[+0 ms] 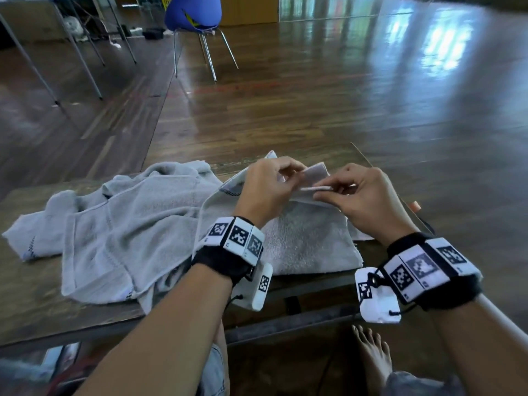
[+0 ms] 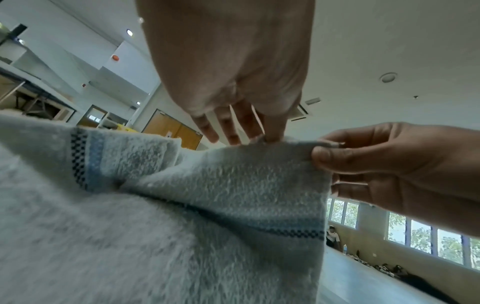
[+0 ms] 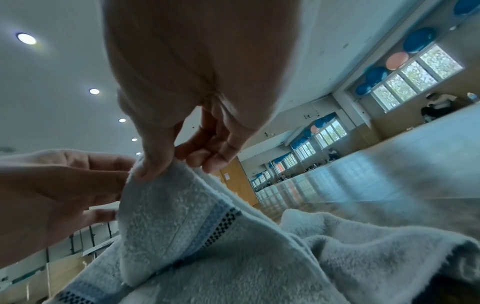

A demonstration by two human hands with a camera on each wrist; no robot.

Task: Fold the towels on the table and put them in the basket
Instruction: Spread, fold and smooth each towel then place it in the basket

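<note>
Fingers (image 1: 288, 167) of both hands pinch the towel's (image 1: 308, 238) raised far edge.

The right hand (image 3: 182, 98) pinches the raised corner of the grey towel (image 3: 197, 236), thumb in front and fingers curled behind. Just beside that corner, the left hand (image 3: 52, 195) holds the towel's edge. Beyond the towel lie a glossy floor (image 3: 389, 164), a wooden door (image 3: 239, 181) and windows (image 3: 415, 76).

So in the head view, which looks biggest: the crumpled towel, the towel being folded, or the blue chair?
1. Crumpled towel, largest.
2. Towel being folded.
3. Blue chair, smallest, though it stands far off and is cut by the frame, so its true size is unsure.
</note>
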